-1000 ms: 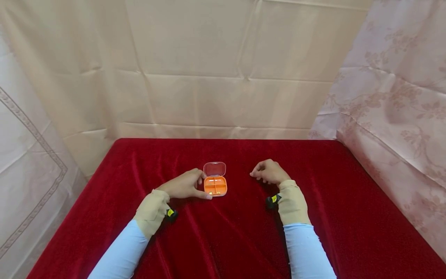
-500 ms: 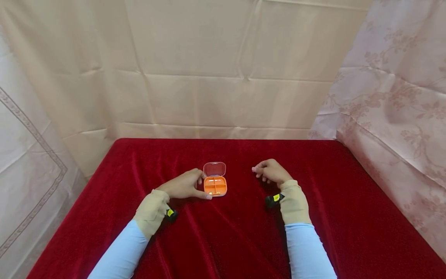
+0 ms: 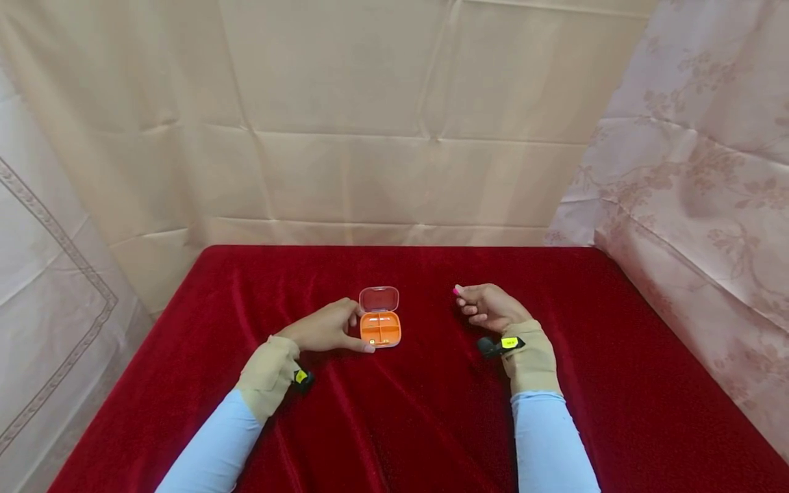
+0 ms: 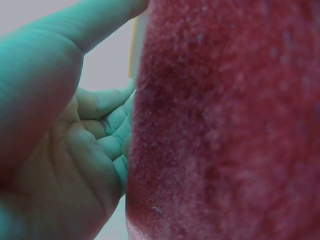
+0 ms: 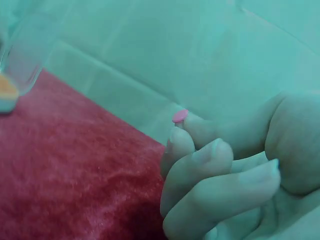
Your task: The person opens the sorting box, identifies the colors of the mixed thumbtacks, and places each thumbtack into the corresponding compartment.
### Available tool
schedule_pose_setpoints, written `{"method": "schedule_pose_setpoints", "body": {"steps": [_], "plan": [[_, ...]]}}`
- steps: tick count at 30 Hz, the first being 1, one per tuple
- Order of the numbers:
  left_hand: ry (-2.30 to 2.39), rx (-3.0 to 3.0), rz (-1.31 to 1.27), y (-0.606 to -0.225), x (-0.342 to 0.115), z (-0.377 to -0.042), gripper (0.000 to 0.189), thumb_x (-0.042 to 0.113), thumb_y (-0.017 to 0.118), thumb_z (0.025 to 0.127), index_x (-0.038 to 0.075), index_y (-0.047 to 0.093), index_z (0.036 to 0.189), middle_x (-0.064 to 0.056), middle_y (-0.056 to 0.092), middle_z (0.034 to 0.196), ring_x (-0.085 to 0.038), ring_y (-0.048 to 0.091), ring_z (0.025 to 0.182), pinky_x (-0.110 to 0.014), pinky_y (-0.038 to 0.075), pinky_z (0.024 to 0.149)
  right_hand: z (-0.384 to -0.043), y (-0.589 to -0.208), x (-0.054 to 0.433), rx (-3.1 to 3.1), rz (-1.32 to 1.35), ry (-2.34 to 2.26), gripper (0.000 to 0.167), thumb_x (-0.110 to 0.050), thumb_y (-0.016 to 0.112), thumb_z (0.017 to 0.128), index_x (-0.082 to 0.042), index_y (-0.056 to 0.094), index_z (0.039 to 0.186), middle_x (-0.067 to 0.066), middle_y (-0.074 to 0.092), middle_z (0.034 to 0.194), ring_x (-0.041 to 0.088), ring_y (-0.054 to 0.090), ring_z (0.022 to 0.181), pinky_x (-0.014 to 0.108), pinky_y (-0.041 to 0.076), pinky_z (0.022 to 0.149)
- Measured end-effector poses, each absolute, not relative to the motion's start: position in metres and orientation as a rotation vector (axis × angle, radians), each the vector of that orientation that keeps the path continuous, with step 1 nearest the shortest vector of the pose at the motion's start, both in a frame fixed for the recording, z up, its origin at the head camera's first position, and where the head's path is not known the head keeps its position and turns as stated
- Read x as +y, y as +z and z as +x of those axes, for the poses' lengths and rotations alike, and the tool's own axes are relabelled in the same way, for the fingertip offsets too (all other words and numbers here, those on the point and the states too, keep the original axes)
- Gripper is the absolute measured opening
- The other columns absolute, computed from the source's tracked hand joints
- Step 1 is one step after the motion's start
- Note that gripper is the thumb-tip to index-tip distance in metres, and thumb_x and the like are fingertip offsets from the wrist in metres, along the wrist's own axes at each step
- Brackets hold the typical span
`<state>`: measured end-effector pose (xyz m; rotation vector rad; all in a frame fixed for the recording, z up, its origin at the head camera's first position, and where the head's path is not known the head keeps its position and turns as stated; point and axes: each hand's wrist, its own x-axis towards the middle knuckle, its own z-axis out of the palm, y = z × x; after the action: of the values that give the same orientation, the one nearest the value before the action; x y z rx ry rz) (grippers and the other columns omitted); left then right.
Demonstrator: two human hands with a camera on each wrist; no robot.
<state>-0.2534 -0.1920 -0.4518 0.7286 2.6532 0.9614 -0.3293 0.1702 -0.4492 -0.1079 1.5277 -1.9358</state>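
Observation:
An orange pill box [image 3: 381, 329] with several compartments lies on the red cloth in the head view. Its clear lid [image 3: 379, 299] stands open on the far side. Small gold-coloured bits show in the near compartments, too tiny to identify. My left hand [image 3: 327, 327] grips the box from the left, thumb along the near edge and fingers by the hinge. To the right of the box, my right hand [image 3: 493, 307] pinches a small pink disc [image 5: 180, 116] between thumb and index fingertip. A short greyish part shows under the disc; its kind is unclear. The other fingers are curled.
Red velvet cloth [image 3: 431, 411] covers the table, with some folds at the left. A beige curtain [image 3: 394, 178] hangs behind the far edge. Patterned cloths hang at both sides. Each wrist carries a small black camera [image 3: 501, 346].
My right hand has moved slightly right and turned, bringing the pink disc into clear sight at its fingertips. The left hand and the pill box have stayed in place.

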Motion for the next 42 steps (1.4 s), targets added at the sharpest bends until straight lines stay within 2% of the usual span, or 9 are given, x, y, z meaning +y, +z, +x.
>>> {"method": "schedule_pose_setpoints", "body": {"steps": [7,14,18,24,29,42], "plan": [[0.958,2.659,0.731,-0.448,-0.191,-0.251,0.064,0.045,0.088,0.081,0.004,0.062,0.122,-0.004,0.056,0.098,-0.017,0.051,0.088,-0.031,0.045,0.077,-0.333,-0.454,0.176,1.383,-0.121,-1.947,0.032,-0.013,0.040,0.112,-0.010,0.062,0.090,-0.001,0.054,0.078,0.004,0.033,0.058,0.013,0.030,0.042],[0.959,2.643,0.708,-0.451,-0.192,-0.253,0.065,0.047,0.088,0.080,0.005,0.061,0.122,-0.003,0.057,0.098,-0.016,0.052,0.089,-0.031,0.047,0.078,-0.331,-0.453,0.173,1.568,-0.093,-1.906,0.022,-0.012,0.051,0.109,-0.007,0.065,0.092,-0.001,0.053,0.077,0.003,0.035,0.058,0.013,0.028,0.042],[0.956,2.647,0.709,-0.452,-0.193,-0.254,0.067,0.049,0.087,0.080,0.005,0.060,0.122,-0.003,0.057,0.098,-0.016,0.052,0.089,-0.031,0.047,0.078,-0.328,-0.449,0.169,1.767,-0.062,-1.852,0.014,-0.011,0.061,0.104,0.000,0.067,0.099,-0.001,0.055,0.075,0.002,0.038,0.058,0.012,0.028,0.042],[0.959,2.648,0.714,-0.451,-0.192,-0.253,0.067,0.048,0.087,0.080,0.004,0.060,0.123,-0.003,0.056,0.098,-0.016,0.052,0.088,-0.031,0.047,0.077,-0.326,-0.444,0.165,1.940,-0.073,-1.769,0.030,-0.012,0.066,0.102,0.013,0.063,0.118,-0.002,0.057,0.075,0.001,0.041,0.057,0.014,0.029,0.045],[0.971,2.649,0.719,-0.450,-0.192,-0.252,0.066,0.047,0.088,0.080,0.004,0.061,0.122,-0.003,0.056,0.097,-0.016,0.051,0.087,-0.032,0.046,0.076,-0.323,-0.439,0.161,2.021,-0.091,-1.693,0.035,-0.013,0.064,0.102,0.014,0.060,0.125,-0.003,0.057,0.075,0.001,0.041,0.057,0.015,0.031,0.047],[0.968,2.663,0.744,-0.454,-0.194,-0.254,0.066,0.047,0.088,0.080,0.005,0.062,0.122,-0.003,0.055,0.096,-0.015,0.050,0.085,-0.031,0.045,0.075,-0.320,-0.435,0.155,2.124,-0.126,-1.588,0.034,-0.017,0.070,0.099,0.010,0.065,0.118,-0.001,0.058,0.075,0.004,0.044,0.059,0.018,0.035,0.050]]}}
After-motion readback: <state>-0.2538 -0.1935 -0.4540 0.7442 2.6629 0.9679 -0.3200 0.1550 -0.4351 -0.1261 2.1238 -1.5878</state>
